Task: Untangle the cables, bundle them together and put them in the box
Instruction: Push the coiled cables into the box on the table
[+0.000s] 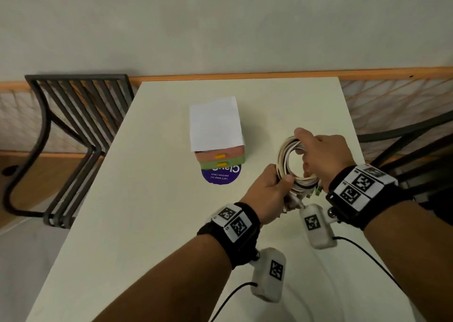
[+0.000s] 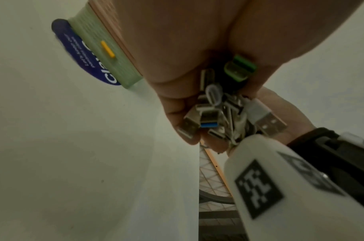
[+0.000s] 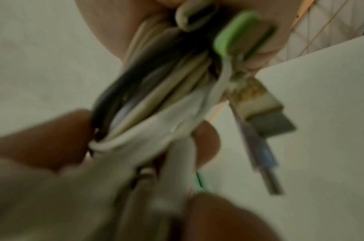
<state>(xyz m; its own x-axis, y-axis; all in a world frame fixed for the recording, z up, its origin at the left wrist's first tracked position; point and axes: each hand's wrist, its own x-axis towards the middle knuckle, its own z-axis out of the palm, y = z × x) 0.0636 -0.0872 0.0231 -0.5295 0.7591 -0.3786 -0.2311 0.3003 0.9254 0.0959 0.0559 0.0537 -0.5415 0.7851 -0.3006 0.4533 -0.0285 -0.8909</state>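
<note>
cables point(image 1: 291, 164), coiled right of centre, look light, springy, slippery; left hand point(image 1: 267, 194) grip clamps the plug end, right hand point(image 1: 323, 157) grip curls round the loop.

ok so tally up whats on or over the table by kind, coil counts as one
cable coil: 1, held over the table by the left hand and right hand
drawer box: 1, with 2 drawers, pink over green
white paper: 1, on top of the box
purple round sticker: 1, partly under the box
total: 4
</note>
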